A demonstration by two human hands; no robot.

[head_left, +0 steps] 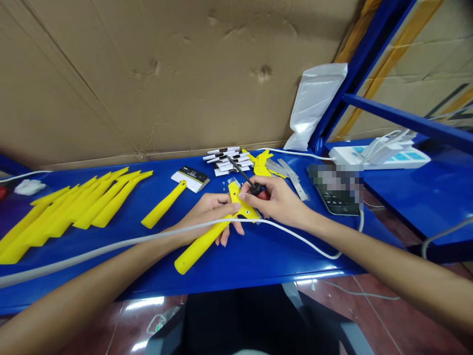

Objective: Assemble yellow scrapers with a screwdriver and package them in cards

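Observation:
My left hand (214, 209) is closed around a yellow plastic scraper (202, 247), its handle slanting toward the table's front edge. The wide head has small holes, and a screw appears to sit in one of them. In my right hand (281, 199) is a screwdriver (242, 171) with a red and black handle, its shaft pointing up and left, away from the scraper. My right thumb and fingertips touch or nearly touch the scraper head; whether they pinch a small part is hidden. Tiny screws (223, 183) lie just beyond the head.
Yellow handles (70, 212) lie in a row at left, and a single handle (164, 204) lies nearer. Behind are printed cards (190, 178), folded sleeves (225, 160), yellow head pieces (262, 162) and metal blades (291, 177). A phone (338, 197) and power strip (384, 157) sit right. A white cable (121, 241) crosses in front.

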